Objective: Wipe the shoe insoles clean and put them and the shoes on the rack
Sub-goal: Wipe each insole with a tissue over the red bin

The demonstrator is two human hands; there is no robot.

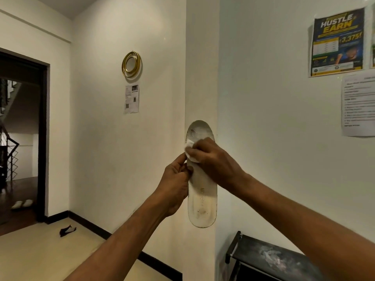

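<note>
I hold a white, worn shoe insole (202, 197) upright in the air in front of a wall corner, heel end down. My left hand (176, 185) grips its left edge near the middle. My right hand (213, 161) pinches a small white wipe (190, 149) and presses it against the insole's upper part, just below the toe end. The black shoe rack (269, 258) stands at the lower right against the wall, its top shelf dusty; my right forearm covers part of it. No shoes appear on the rack's visible part.
A dark scrap (67, 230) lies on the cream floor at the left near the skirting. A dark-framed doorway (22, 138) opens at far left, with pale slippers (22, 204) on the floor beyond. Posters (337, 42) hang on the right wall.
</note>
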